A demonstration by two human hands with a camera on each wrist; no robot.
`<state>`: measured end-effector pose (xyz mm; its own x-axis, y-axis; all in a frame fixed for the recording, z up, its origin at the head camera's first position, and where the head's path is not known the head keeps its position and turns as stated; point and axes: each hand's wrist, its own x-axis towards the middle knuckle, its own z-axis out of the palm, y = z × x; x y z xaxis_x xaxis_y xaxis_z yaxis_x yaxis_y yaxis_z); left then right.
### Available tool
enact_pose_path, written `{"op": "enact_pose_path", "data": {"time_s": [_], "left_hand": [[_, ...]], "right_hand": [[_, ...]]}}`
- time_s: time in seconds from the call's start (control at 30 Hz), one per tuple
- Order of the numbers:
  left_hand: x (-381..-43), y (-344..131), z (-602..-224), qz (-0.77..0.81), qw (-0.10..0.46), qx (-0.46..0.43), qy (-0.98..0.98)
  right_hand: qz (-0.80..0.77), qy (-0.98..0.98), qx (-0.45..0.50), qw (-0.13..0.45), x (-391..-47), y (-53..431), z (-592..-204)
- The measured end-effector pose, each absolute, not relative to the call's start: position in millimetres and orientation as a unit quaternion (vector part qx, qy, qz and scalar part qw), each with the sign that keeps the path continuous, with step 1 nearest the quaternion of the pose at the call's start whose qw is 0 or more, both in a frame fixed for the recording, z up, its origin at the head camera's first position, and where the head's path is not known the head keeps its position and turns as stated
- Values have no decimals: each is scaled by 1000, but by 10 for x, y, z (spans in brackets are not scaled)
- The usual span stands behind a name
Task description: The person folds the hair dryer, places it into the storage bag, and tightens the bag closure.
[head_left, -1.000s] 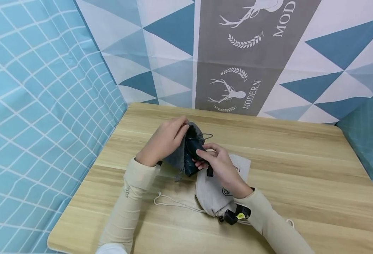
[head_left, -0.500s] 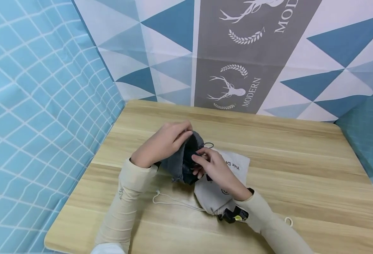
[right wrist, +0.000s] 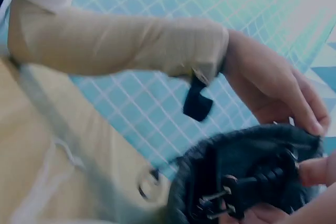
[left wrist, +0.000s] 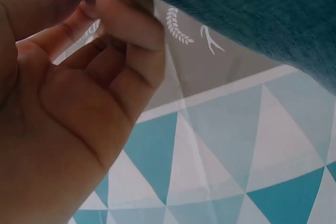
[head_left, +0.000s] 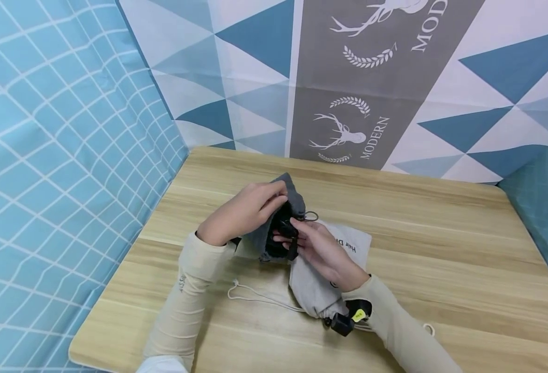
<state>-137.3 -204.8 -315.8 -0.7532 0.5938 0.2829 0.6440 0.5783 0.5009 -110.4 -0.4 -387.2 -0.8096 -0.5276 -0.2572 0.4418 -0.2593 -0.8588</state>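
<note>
My left hand (head_left: 250, 212) pinches the upper rim of a dark grey drawstring bag (head_left: 294, 197), whose mouth faces right. In the left wrist view, the bag's fuzzy cloth (left wrist: 262, 19) spreads beyond the fingers. My right hand (head_left: 322, 251) is at the mouth, fingertips partly inside, gripping a black power plug with its cord. The right wrist view shows the plug (right wrist: 234, 196) with its metal prongs pointing left and a ribbed cord end (right wrist: 268, 176) between thumb and fingers. The bag's depth is dark and hidden.
A pale cloth drawstring bag (head_left: 313, 290) printed "Hair Dr..." lies under my right forearm on the wooden table (head_left: 442, 248). Its white cord (head_left: 264, 299) trails left. A patterned cloth wall (head_left: 250, 67) stands behind, a blue checked one (head_left: 69, 155) at the left.
A dark blue object at the bag's mouth has gone down inside, out of sight. My right hand has shifted slightly and now has the plug at the opening. The left hand keeps the rim.
</note>
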Motion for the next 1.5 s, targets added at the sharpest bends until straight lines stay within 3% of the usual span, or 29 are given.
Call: {"op": "enact_pose_path", "data": {"time_s": [0.27, 0.37, 0.53, 0.67, 0.83, 1.0, 1.33, 1.5], "left_hand": [[-1383, -2105, -3143, -309, 76, -326, -890], [-1392, -2099, -3141, -311, 75, -330, -888], [-1385, -2067, -3137, -306, 69, -334, -889], [-1362, -2017, -3115, -303, 65, -339, -888], [-1333, -1948, -3122, -291, 58, -346, -890], [-1321, -1899, -3153, -285, 53, -353, -889], [-1378, -1785, -3273, -251, 69, -358, -897], [-1323, -1707, -3273, -266, 49, -386, -882]], "right_hand": [[-692, 646, -160, 279, -1135, 125, -3784], [-578, 762, -227, 182, -1113, 134, -3777], [-316, 899, -297, -68, -1014, 104, -3763], [-221, 917, -288, -167, -951, 52, -3774], [-224, 927, -254, -164, -923, 4, -3822], [-290, 926, -217, -106, -949, 6, -3863], [-587, 796, -143, -42, -1115, 91, -3966], [-672, 729, -121, -34, -1112, 35, -4032]]}}
